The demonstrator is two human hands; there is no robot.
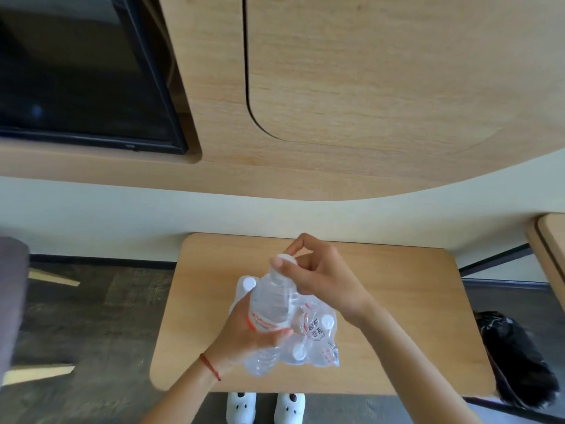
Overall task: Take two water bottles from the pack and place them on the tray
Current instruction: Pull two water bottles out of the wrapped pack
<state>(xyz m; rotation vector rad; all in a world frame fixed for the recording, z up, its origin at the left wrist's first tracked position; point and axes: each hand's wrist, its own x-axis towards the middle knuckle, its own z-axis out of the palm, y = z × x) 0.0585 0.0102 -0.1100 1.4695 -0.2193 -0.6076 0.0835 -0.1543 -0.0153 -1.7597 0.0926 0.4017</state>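
A clear water bottle (272, 304) with a white cap and a red-and-white label is held tilted above the pack. My left hand (244, 335) is wrapped around its lower body. My right hand (318, 276) pinches the cap at its top with thumb and fingers. Below lies the pack (318, 341), a torn clear plastic wrap with several white-capped bottles still in it, on the small wooden table (397, 301). No tray is in view.
A wall-mounted dark screen (79, 71) and wooden panelling (367, 87) are behind the table. A black bag (516, 359) sits on the floor at the right. A grey seat edge (12, 301) is at the left, and white slippers (266, 407) show below the table's near edge.
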